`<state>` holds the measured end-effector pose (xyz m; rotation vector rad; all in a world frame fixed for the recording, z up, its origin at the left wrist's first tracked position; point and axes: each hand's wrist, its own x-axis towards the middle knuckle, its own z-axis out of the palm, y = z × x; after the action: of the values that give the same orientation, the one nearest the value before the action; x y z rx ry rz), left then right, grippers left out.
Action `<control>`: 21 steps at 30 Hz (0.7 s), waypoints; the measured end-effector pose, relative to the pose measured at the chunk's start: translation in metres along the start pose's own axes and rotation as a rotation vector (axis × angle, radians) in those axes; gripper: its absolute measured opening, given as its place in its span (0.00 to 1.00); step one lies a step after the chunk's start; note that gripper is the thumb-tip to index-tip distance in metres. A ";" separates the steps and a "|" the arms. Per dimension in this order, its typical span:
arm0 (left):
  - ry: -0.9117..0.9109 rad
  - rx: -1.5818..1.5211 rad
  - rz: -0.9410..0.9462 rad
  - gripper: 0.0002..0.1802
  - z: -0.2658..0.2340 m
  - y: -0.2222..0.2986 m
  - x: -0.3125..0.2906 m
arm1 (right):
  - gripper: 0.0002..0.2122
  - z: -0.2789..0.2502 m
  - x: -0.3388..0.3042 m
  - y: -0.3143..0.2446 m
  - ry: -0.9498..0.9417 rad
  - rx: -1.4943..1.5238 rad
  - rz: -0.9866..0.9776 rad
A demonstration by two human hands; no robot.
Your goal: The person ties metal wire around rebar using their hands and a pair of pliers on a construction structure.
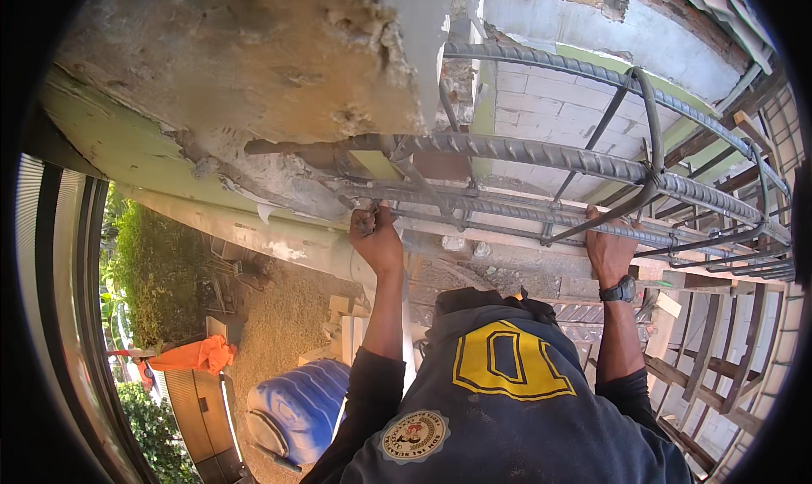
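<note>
A cage of ribbed steel rebar (pixel 541 152), tied with bent stirrups (pixel 655 129), runs from the broken concrete (pixel 254 69) at upper left toward the right. My left hand (pixel 378 239) is raised at the cage's lower left end, against the ragged concrete edge. Its fingers are pinched together; something small and dark shows at them, too unclear to name. Farther right, my right hand (pixel 611 254) is closed on a lower rebar (pixel 575 219) of the cage, its fingers partly hidden behind the bar. A dark watch is on that wrist.
Far below on the left are a blue plastic tank (pixel 300 408), sandy ground (pixel 288 323) and an orange cloth (pixel 196 354). Wooden boards and beams (pixel 719 357) stand at the right. A pale block wall (pixel 541 103) rises behind the cage.
</note>
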<state>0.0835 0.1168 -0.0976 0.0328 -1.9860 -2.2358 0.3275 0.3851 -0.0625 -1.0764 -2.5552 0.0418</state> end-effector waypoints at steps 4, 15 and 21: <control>-0.016 -0.008 -0.021 0.21 -0.001 -0.003 -0.003 | 0.16 0.019 -0.008 -0.030 0.190 0.076 -0.278; 0.015 0.013 0.027 0.14 -0.010 -0.025 0.002 | 0.22 0.029 -0.008 -0.037 0.276 0.208 -0.205; 0.030 -0.033 0.041 0.13 -0.006 -0.012 -0.001 | 0.18 0.028 -0.002 -0.036 0.139 0.138 -0.145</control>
<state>0.0837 0.1123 -0.1107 0.0218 -1.9171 -2.2291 0.2946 0.3617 -0.0828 -0.8121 -2.4582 0.1001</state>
